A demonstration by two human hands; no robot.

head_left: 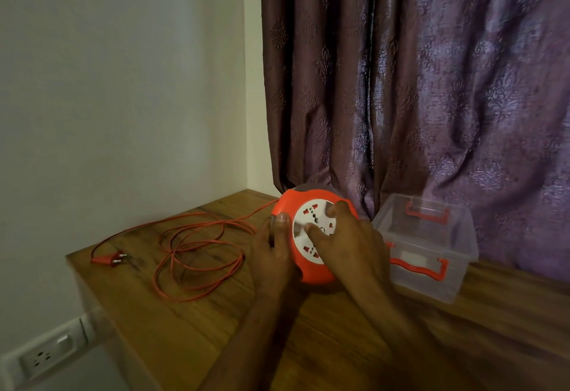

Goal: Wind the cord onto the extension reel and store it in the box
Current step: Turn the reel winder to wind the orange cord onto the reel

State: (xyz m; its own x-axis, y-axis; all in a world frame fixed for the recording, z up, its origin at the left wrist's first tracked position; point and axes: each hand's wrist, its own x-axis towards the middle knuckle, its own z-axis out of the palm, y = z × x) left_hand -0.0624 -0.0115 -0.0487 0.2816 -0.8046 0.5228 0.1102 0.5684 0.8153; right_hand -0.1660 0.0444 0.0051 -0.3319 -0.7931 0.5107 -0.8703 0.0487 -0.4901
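Note:
The round orange extension reel with its white socket face is tilted up off the wooden table. My left hand grips its left rim, thumb on the front. My right hand lies over the socket face, with fingers and thumb pressed on the white disc. A thin orange cord runs from the reel's left side and lies in loose loops on the table. Its two-pin plug rests near the table's left edge. The clear plastic box with orange latches stands open just right of the reel.
A purple patterned curtain hangs behind the reel and box. A pale wall stands to the left, with a white wall socket low down beside the table's left edge.

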